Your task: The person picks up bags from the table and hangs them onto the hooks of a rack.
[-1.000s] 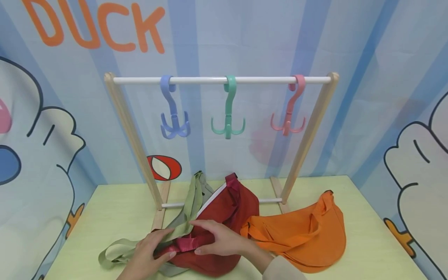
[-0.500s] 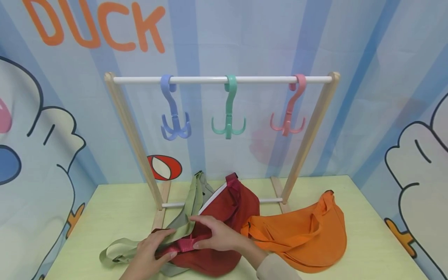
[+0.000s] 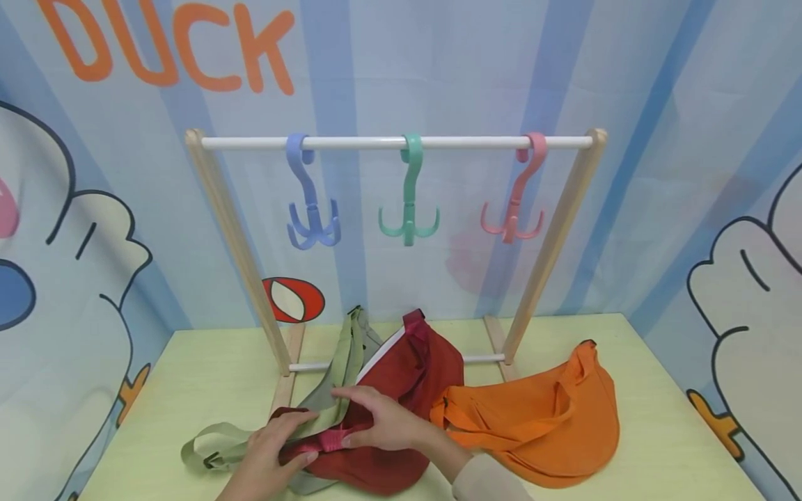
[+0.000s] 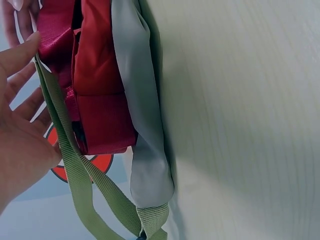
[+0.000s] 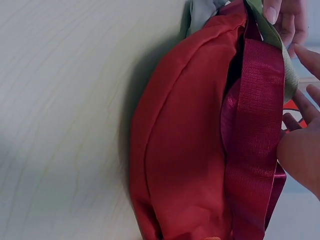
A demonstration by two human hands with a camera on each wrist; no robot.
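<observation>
A dark red sling bag lies on the table over a grey-green sling bag. The grey-green bag's light green strap runs across the top, beside the dark red strap. With fingers extended, my left hand touches the green strap; in the left wrist view its thumb tip meets the strap's edge. My right hand has its thumb by the red strap and its fingers spread near the green strap. Neither hand visibly curls round a strap.
An orange sling bag lies to the right. Behind the bags stands a wooden rack with a white bar, carrying a blue hook, a green hook and a pink hook. A printed curtain hangs behind.
The right hand has shifted slightly left along the straps, and the green strap has moved a little with it. The left hand and the bags have hardly moved.
</observation>
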